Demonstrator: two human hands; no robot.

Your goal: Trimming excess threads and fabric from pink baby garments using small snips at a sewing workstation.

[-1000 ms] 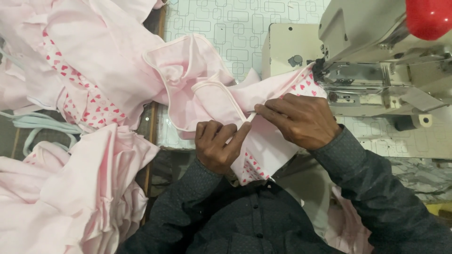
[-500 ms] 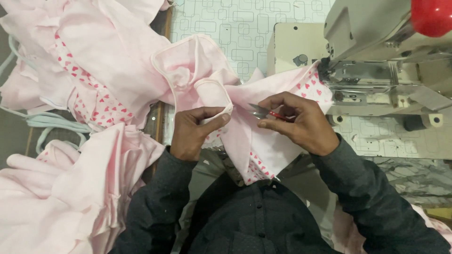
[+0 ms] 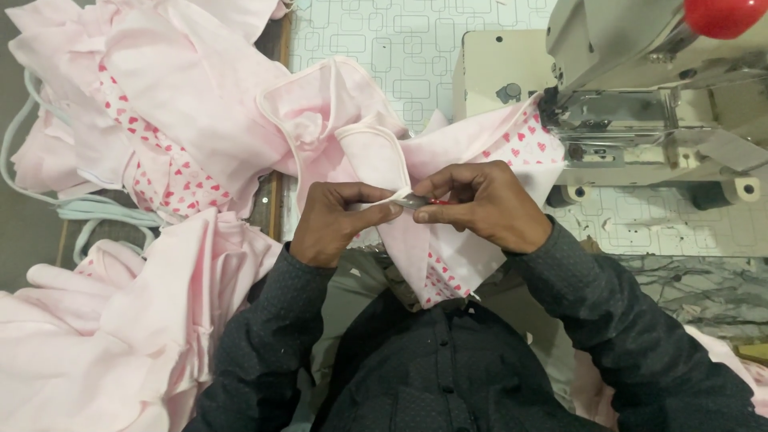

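Observation:
A pale pink garment piece (image 3: 472,152) with red heart trim runs from under the sewing machine (image 3: 640,96) down toward my lap. My left hand (image 3: 332,224) pinches the piped edge of the pink fabric between thumb and fingers. My right hand (image 3: 484,204) is closed around a small metal thread snipper (image 3: 416,202) with a red handle, its tip touching the fabric edge held by the left hand. Both hands sit close together in front of my chest.
Heaps of pink fabric (image 3: 160,104) cover the left side, with more pink cloth (image 3: 104,336) at lower left. A patterned white tabletop (image 3: 400,40) lies behind. The machine has a red knob (image 3: 724,14) at top right. Pale green cords (image 3: 96,212) hang at the left.
My left hand has shifted up from gripping the fabric low to pinching its edge. My right hand has brought the snipper to that edge. The fabric has been pulled slightly toward me.

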